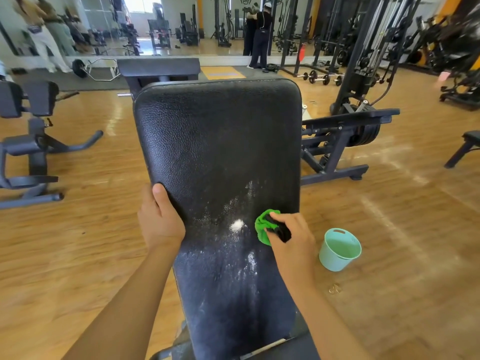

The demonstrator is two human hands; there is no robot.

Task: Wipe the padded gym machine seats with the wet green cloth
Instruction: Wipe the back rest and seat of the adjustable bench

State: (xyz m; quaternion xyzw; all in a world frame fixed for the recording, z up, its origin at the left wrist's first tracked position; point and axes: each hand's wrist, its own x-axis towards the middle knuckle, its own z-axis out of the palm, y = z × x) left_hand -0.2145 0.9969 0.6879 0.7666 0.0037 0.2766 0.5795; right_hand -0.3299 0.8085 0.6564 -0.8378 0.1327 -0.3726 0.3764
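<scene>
A long black padded bench pad point(215, 141) fills the middle of the head view, tilted away from me. White powdery smears and a small white heap point(237, 224) lie on its lower half. My right hand point(291, 235) grips a bunched green cloth point(262, 224), with a black piece in the same grip, and presses it on the pad near the right edge beside the white heap. My left hand point(159, 216) grips the pad's left edge, thumb on top.
A mint-green bucket point(339, 249) stands on the wooden floor right of the bench. A grey machine point(31, 144) is at the left, a plate-loaded machine point(345, 144) behind on the right. A person point(261, 35) stands by the far mirror wall.
</scene>
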